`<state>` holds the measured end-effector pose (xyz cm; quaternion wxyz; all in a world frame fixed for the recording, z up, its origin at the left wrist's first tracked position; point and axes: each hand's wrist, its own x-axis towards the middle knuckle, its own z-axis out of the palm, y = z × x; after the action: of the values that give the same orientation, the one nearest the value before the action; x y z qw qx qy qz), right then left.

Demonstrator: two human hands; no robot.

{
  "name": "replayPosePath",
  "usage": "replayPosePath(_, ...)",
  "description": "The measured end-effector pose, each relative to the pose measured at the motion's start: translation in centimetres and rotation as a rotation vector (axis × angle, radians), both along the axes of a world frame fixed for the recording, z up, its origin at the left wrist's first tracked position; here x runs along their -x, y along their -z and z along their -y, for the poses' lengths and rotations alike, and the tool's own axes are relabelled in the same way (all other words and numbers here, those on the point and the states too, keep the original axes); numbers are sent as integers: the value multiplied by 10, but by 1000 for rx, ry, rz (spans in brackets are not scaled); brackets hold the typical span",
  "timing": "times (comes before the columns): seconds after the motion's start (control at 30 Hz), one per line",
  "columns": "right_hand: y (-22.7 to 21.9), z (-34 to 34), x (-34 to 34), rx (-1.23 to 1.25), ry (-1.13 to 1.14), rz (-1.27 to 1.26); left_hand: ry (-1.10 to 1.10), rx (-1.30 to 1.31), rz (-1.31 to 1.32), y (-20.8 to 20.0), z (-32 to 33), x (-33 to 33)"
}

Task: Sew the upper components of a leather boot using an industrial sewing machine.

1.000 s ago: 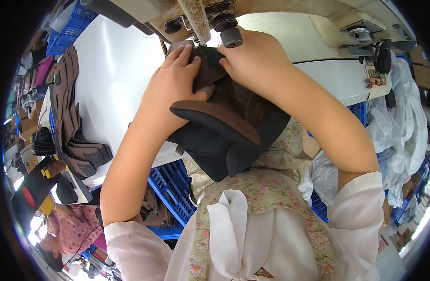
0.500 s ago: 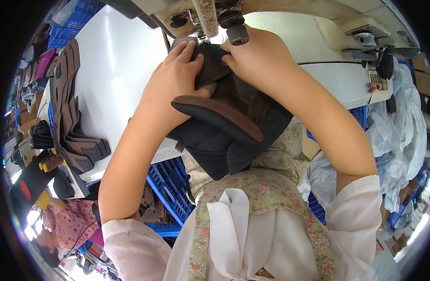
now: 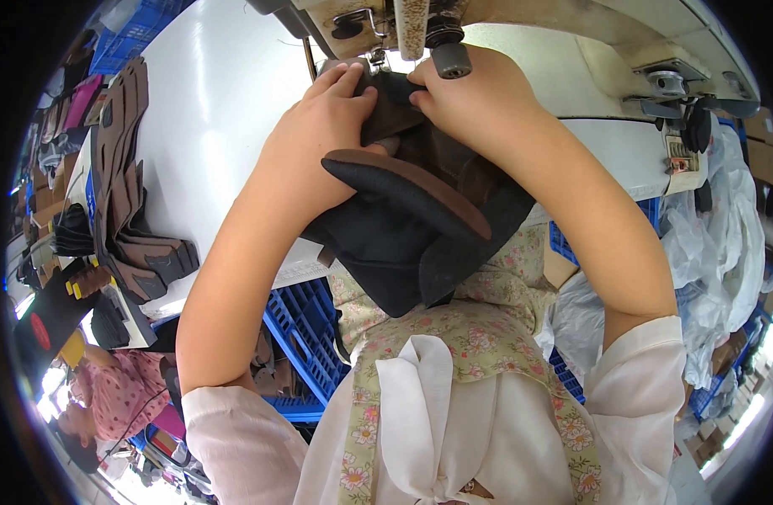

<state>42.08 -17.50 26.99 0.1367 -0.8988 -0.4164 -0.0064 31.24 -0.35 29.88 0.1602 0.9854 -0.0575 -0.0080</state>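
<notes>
A brown and black piece that looks like a boot upper [image 3: 378, 227] lies bunched at the front edge of the white sewing table, its lower part hanging over my lap. Its far brown edge sits under the presser foot [image 3: 378, 61] of a sewing machine. My left hand [image 3: 323, 118] presses on the leather left of the needle area, fingers over the top and thumb lower on the piece. Just right of the foot, my right hand [image 3: 466, 88] pinches the edge, fingers curled. A padded flap [image 3: 407, 189], brown on one face and black on the other, sticks up towards me.
The machine head [image 3: 555, 25] spans the far side. Several brown and black cut pieces [image 3: 125, 185] are stacked at the table's left. Blue crates [image 3: 306, 337] stand below the edge, and clear plastic bags [image 3: 698, 227] hang at right. Another person [image 3: 121, 387] sits at lower left.
The view has shifted slightly, so the machine, my hands and the upper appear a little further right. The padded flap has swung slightly right. Both hands keep their hold.
</notes>
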Motion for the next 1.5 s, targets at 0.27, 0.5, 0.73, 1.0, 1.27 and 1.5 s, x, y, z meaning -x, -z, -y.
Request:
replayPosePath(0.27,5,-3,-7,3,61,-111,4,11,13,1,-2,-2)
replayPosePath(0.5,5,-1,-6,-9,54,-99,-2,22,24,2,-3,-2)
replayPosePath(0.73,9,0,-7,-49,33,-50,2,26,50,3,-3,-2)
replayPosePath(1.0,5,-2,-8,-4,58,-107,3,75,32,0,-3,-5)
replayPosePath(1.27,8,-5,-6,-15,83,-126,22,22,92,5,-5,-2)
replayPosePath(1.5,18,0,-4,-91,76,-73,31,-2,75,9,-4,-2)
